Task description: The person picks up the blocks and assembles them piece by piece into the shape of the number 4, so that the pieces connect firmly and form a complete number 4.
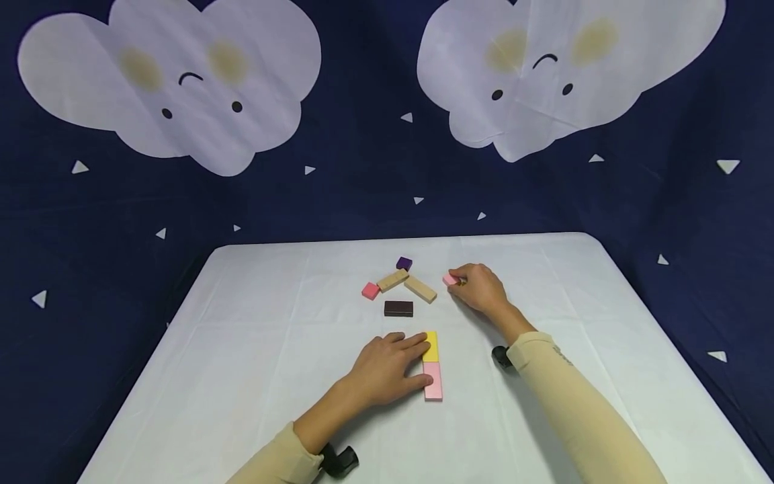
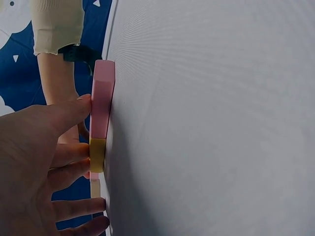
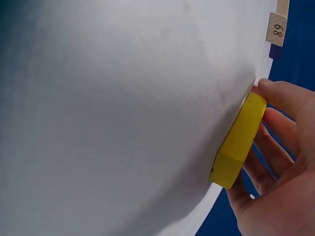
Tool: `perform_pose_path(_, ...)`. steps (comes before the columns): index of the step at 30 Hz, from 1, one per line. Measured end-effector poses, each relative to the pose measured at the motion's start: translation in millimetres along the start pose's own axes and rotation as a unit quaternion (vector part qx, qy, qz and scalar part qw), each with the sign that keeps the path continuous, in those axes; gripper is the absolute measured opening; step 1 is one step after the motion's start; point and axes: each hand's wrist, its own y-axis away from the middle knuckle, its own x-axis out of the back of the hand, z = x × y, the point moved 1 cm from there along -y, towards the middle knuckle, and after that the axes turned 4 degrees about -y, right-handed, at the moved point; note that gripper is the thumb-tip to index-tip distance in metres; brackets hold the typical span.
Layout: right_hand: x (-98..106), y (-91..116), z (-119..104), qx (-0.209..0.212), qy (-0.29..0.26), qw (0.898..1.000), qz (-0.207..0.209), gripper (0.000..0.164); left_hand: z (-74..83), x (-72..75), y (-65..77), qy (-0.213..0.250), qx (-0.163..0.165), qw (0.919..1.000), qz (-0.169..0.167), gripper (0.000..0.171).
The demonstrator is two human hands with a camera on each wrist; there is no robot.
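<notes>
My left hand reaches over the cloth with its fingers fairly straight. Its thumb touches a pink block, and its fingertips touch a yellow block; these two lie end to end in a line. Farther back, my right hand pinches a small pink block between thumb and fingers. A second yellow block sits against that pink block, inside the same hand, close to the cloth. From above, the right hand hides most of this yellow block.
Between the hands and the table's far side lie a dark brown block, two wooden blocks at an angle, a coral-pink block and a purple block. A white cloth covers the table. A dark blue curtain hangs behind.
</notes>
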Motion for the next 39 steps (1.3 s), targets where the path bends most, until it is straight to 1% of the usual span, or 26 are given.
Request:
perform_pose_path(3, -1, 0, 0, 0.004, 0.007, 1.000, -0.001, 0.041, -0.4, 0.1, 0.7, 0.000, 0.001, 1.0000, -0.003, 0.064)
perform_pose_path(10, 2, 0, 0, 0.017, 0.018, 1.000, 0.001, 0.043, -0.6, 1.3, -4.1, 0.003, -0.009, 0.9999, 0.005, 0.063)
perform_pose_path(18, 1, 1, -2, 0.023, 0.015, 0.999, -0.017, 0.044, -1.0, 1.3, -2.3, 0.004, -0.001, 1.0000, -0.004, 0.063)
perform_pose_path(25, 6, 4, -2, 0.036, 0.009, 0.999, -0.016, 0.042, -0.3, -1.8, -4.2, -0.004, -0.002, 1.0000, -0.008, 0.064)
perform_pose_path(30, 5, 5, -3, 0.043, 0.013, 0.999, -0.022, 0.041, -0.2, -0.8, -3.1, -0.001, 0.004, 0.9998, -0.018, 0.064)
perform_pose_path(35, 4, 7, -6, 0.061, 0.024, 0.998, -0.013, 0.039, -0.8, -0.6, -1.4, 0.007, 0.007, 0.9997, -0.022, 0.064)
perform_pose_path(39, 3, 10, -9, 0.075, 0.012, 0.997, -0.012, 0.038, -1.5, -1.2, -0.3, 0.008, 0.007, 0.9998, -0.019, 0.064)
